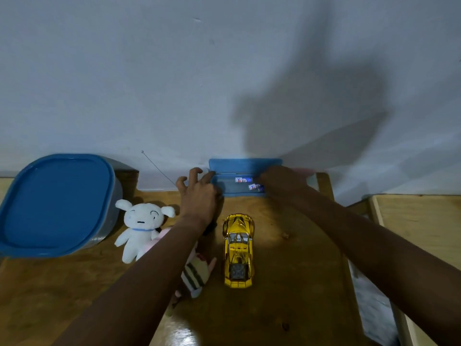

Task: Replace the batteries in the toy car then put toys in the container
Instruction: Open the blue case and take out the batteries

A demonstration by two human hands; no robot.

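A shiny yellow toy car (238,249) stands upright on the wooden table (294,270), nose toward the wall. Behind it, against the wall, a small blue box (245,166) lies open with two white-and-blue batteries (243,180) inside. My left hand (197,191) rests at the box's left edge, fingers spread and curled, one fingertip touching the rim. My right hand (282,181) reaches into the box from the right, its fingertips by the nearer battery (255,187); whether it grips the battery is hidden. A large grey container with a blue lid (56,203) stands at the far left.
A white plush dog (141,227) sits between the container and my left forearm. A pink striped plush (197,273) lies partly under that forearm, left of the car. A thin wire antenna (158,168) rises behind my left hand. A pale wooden surface (424,226) adjoins at the right.
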